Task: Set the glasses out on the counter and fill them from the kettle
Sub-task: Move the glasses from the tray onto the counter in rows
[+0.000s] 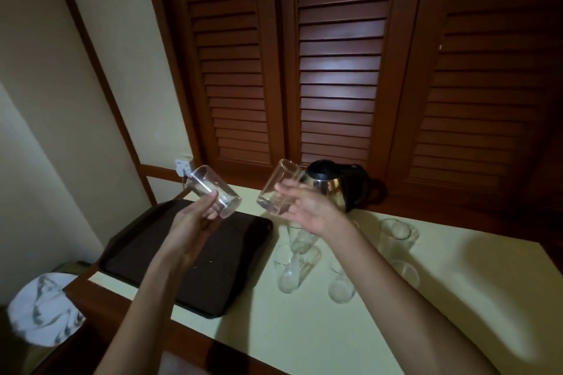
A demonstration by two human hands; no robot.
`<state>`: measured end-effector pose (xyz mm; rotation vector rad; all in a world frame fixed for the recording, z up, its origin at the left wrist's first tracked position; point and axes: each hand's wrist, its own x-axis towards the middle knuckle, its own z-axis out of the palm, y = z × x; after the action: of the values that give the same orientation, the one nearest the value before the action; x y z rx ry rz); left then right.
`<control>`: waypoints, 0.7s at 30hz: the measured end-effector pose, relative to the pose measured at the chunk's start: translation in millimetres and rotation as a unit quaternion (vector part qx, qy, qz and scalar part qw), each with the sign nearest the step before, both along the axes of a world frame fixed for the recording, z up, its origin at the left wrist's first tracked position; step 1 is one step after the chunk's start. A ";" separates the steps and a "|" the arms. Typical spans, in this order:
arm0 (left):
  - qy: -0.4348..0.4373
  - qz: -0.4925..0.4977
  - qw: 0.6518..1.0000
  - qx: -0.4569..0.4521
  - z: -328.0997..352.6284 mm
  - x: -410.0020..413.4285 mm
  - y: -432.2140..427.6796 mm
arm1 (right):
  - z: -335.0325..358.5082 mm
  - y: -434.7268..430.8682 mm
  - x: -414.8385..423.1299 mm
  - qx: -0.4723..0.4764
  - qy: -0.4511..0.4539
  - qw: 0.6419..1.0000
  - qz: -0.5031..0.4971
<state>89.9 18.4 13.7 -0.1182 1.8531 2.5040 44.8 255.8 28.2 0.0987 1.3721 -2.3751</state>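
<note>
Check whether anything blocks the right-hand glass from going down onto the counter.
Yes: directly under the right hand and its glass, several glasses already crowd the counter. Bare surface lies nearer and to the right.

Pale counter edged in dark wood. Dark tray left of the kettle. Glasses standing in front of the kettle, right of the tray.

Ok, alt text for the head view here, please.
A person holds up two empty clear glasses, one in the left hand and one in the right hand, above a pale counter. Below sit a dark tray, several more glasses and a steel kettle before louvred wooden doors.
</note>
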 end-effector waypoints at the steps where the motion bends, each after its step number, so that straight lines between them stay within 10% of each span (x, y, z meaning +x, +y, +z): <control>1: 0.020 0.002 0.999 -0.037 7.8 6.0 9.0 | 6.2 16.6 1.3 0.023 0.034 0.999 -0.021; 8: 0.096 -0.079 0.971 -0.203 43.3 41.9 132.0 | 25.1 163.2 34.4 0.269 0.206 0.924 -0.175; 21: 0.187 -0.166 0.898 -0.361 -63.8 103.6 356.0 | -87.7 338.6 87.4 0.363 0.142 0.892 -0.230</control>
<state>193.5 374.4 -50.1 0.6535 2.5836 1.5882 132.3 594.3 -59.4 0.3219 2.5716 -2.1154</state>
